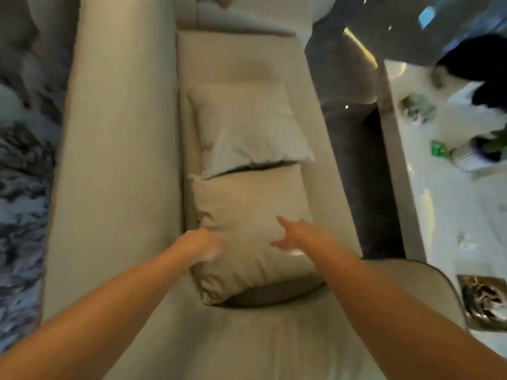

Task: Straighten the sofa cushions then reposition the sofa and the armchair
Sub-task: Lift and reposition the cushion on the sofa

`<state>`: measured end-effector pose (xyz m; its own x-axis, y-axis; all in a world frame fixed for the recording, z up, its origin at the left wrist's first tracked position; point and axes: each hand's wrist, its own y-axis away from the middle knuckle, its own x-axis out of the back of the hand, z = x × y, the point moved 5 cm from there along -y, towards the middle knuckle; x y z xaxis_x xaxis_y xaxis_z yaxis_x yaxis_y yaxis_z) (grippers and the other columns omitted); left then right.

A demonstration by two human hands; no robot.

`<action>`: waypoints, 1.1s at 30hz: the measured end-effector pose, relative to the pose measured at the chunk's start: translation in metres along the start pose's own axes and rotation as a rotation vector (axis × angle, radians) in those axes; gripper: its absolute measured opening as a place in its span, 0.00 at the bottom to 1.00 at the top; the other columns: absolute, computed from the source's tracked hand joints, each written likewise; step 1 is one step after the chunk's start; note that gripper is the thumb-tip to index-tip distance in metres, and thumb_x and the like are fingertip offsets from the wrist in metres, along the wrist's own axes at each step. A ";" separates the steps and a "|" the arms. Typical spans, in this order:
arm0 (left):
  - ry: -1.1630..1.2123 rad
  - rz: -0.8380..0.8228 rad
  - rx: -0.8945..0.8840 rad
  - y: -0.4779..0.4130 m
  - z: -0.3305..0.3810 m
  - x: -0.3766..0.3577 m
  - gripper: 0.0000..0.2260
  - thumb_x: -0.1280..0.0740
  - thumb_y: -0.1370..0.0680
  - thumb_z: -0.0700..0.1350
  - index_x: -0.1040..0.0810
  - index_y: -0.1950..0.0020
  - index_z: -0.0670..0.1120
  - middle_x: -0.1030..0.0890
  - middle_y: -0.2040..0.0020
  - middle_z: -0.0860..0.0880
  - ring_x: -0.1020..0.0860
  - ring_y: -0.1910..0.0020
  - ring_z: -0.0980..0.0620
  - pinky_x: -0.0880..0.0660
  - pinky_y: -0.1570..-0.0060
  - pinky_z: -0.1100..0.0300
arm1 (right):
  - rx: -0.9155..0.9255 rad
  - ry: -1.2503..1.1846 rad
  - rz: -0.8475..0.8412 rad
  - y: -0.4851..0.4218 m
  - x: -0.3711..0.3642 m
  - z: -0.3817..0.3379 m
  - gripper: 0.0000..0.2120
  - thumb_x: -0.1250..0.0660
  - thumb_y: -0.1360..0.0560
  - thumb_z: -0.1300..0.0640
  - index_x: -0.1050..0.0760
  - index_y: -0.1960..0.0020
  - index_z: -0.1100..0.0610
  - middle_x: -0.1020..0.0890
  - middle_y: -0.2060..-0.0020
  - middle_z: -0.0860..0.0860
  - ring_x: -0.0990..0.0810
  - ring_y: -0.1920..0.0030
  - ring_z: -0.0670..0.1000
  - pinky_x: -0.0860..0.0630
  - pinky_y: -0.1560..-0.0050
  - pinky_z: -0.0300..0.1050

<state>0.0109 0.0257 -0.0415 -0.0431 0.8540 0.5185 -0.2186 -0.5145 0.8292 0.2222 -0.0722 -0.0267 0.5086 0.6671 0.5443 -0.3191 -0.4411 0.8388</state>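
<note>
A beige sofa (pixel 115 160) runs away from me, its backrest on the left and its seat in the middle. Two loose cushions lie on the seat. The near tan cushion (pixel 247 204) is below me. A paler cushion (pixel 247 127) lies just beyond it, touching its far edge. My left hand (pixel 199 244) is curled at the tan cushion's left edge; the view is too blurred to show whether it grips the fabric. Above the tan cushion's right part, my right hand (pixel 295 235) has its fingers spread.
A dark glossy low table (pixel 356 111) stands close along the sofa's right side. Beyond it is pale floor (pixel 439 215) with small objects. A blue patterned rug (pixel 22 187) lies behind the backrest on the left. The sofa's near arm (pixel 274 338) is under my forearms.
</note>
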 end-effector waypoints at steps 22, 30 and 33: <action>0.246 0.518 -0.298 0.084 0.008 0.085 0.15 0.34 0.25 0.56 0.29 0.66 0.48 0.24 0.70 0.50 0.25 0.68 0.50 0.34 0.70 0.53 | 0.005 -1.150 -0.130 0.032 -0.006 -0.054 0.34 0.47 0.24 0.30 0.42 0.22 0.42 0.35 0.24 0.48 0.32 0.29 0.59 0.28 0.39 0.61; -0.013 0.623 -0.271 0.093 -0.015 0.118 0.20 0.31 0.30 0.60 0.32 0.72 0.50 0.23 0.72 0.51 0.23 0.68 0.46 0.31 0.69 0.55 | 0.120 -1.021 -0.192 0.031 -0.005 -0.110 0.33 0.43 0.24 0.32 0.49 0.22 0.37 0.41 0.22 0.51 0.35 0.27 0.61 0.26 0.38 0.66; -0.103 0.690 -0.401 0.082 0.046 0.143 0.16 0.33 0.27 0.56 0.31 0.69 0.49 0.19 0.67 0.46 0.21 0.63 0.42 0.28 0.65 0.54 | 0.119 -1.006 -0.200 0.028 0.025 -0.084 0.30 0.44 0.22 0.33 0.45 0.22 0.38 0.33 0.25 0.49 0.25 0.40 0.58 0.24 0.39 0.60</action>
<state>0.0319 0.1018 0.1100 -0.2103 0.3321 0.9195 -0.5101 -0.8396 0.1866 0.1590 -0.0179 0.0114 0.9948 -0.0522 0.0876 -0.1018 -0.4704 0.8766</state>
